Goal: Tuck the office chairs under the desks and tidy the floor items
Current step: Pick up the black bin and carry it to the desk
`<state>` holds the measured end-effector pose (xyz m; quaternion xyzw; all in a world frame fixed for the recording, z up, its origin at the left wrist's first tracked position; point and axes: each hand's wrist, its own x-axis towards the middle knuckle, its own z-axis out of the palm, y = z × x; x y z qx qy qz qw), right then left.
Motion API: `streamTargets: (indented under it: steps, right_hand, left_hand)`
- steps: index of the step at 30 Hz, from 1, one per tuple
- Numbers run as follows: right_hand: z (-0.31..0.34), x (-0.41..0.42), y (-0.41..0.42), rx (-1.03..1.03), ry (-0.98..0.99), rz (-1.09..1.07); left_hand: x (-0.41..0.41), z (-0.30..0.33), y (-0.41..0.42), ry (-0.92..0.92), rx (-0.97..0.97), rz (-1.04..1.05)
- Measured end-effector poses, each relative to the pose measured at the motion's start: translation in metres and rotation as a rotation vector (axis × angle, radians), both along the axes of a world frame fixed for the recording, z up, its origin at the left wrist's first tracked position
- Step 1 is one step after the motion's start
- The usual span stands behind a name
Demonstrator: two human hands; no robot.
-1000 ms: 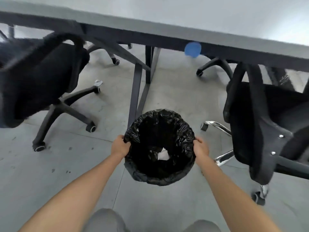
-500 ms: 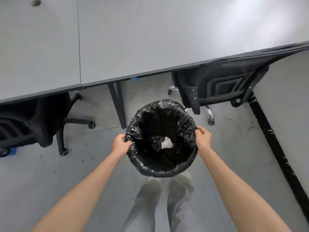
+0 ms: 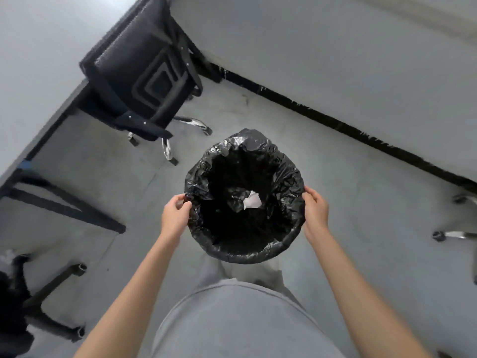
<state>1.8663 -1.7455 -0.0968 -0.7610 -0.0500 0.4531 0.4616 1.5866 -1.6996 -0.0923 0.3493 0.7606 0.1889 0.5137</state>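
I hold a round bin lined with a black plastic bag in front of me, above the grey floor. My left hand grips the left side of its rim, fingers curled over the crinkled bag edge, and my right hand grips the right side of the rim in the same way. Inside, near the middle, lies a white scrap of paper (the only light thing against the dark liner).

Up and to the left, a black mesh office chair stands with its back toward me, its seat pushed under the grey bench, its chrome legs and castors showing on the floor just beyond the bench edge. At the lower left a second black chair base with dark spokes is partly in view, blurred. At the far right edge, chrome legs of another chair peek in. A wall with a black skirting strip runs diagonally behind the bin. My grey shirt fills the bottom of the view.
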Motion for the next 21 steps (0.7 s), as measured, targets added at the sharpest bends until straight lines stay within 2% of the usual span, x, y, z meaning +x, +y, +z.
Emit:
streamTargets:
  steps: [5, 10, 21]
  right_hand:
    - [0.028, 0.08, -0.089, 0.053, 0.066, -0.353]
    - [0.046, 0.147, -0.143, 0.068, 0.078, -0.625]
    - [0.052, 0.282, -0.152, 0.103, 0.028, -1.14]
  left_hand:
    - [0.107, 0.024, -0.004, -0.022, 0.047, -0.317]
    - [0.215, 0.043, 0.001, -0.054, 0.094, -0.565]
    - [0.45, 0.052, 0.054, -0.126, 0.061, -1.041]
